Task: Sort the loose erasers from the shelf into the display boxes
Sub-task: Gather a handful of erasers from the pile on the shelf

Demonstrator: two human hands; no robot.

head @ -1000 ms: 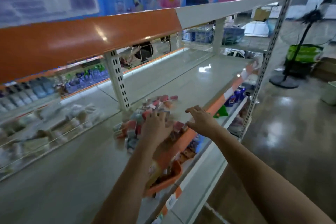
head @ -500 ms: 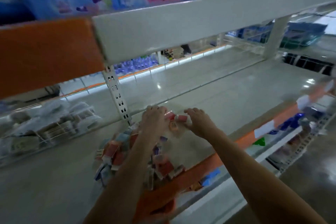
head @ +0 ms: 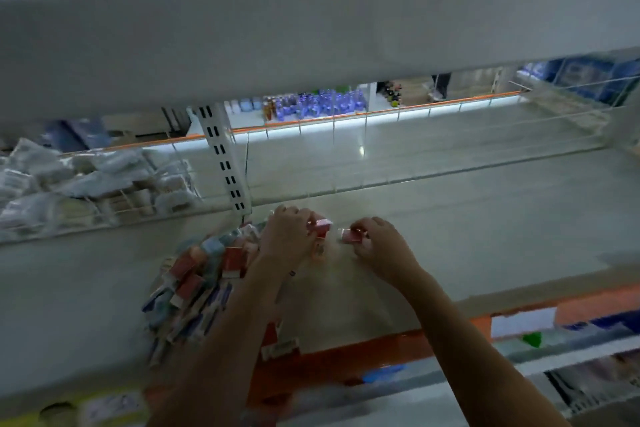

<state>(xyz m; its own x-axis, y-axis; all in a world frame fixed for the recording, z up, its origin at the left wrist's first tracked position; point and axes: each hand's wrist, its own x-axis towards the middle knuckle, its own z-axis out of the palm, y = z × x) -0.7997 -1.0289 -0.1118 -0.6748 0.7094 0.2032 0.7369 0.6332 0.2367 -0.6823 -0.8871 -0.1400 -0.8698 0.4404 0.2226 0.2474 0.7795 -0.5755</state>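
A heap of loose erasers in red, blue and white wrappers lies on the grey shelf, left of my arms. My left hand reaches past the far end of the heap and grips a red eraser in its fingertips. Just to the right, my right hand pinches another red eraser on the shelf surface. The two hands are a short gap apart. A small red and white carton stands at the shelf's front edge, partly hidden by my left forearm.
A white upper shelf front hangs low over the reach. A slotted upright stands behind the heap. White packets fill a wire-fenced bay at the left. The orange shelf lip runs along the front.
The view has dropped and moved closer under the upper shelf. Both hands have gone from hovering over the heap to its far end, each now holding a red eraser.
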